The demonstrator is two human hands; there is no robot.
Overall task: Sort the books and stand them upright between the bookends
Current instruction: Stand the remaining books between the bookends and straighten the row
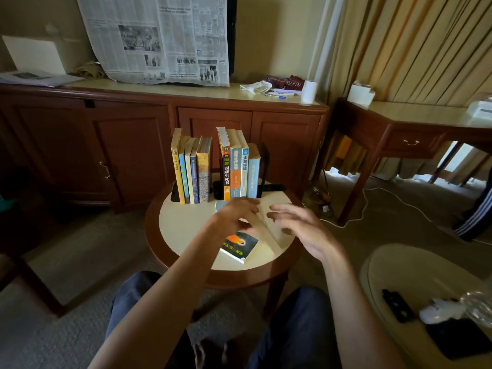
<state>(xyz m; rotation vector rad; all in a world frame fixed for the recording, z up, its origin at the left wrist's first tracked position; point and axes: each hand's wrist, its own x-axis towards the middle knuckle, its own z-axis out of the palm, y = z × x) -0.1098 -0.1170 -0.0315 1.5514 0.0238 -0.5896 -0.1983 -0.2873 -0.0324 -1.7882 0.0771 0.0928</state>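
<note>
On the round table (186, 230), two groups of books stand upright among black bookends: a left group (191, 171) and a right group (239, 166), with a gap between them. The right bookend (266, 166) stands against the last book. A thick pale book (269, 233) lies near the table's front, its page edge toward me. My left hand (237, 214) reaches over its far left corner with fingers stretched out, blurred. My right hand (300, 227) hovers over its right side, fingers relaxed. A dark book with an orange picture (239, 247) lies flat just in front of my left hand.
A wooden cabinet (133, 145) stands behind the table, with a newspaper (159, 38) hanging above it. A desk (412, 134) is at the right, with a white cable (372, 206) on the floor. A pale armchair (394, 267) holding small items sits at the lower right. Another person's striped trouser leg (476, 214) shows at the far right.
</note>
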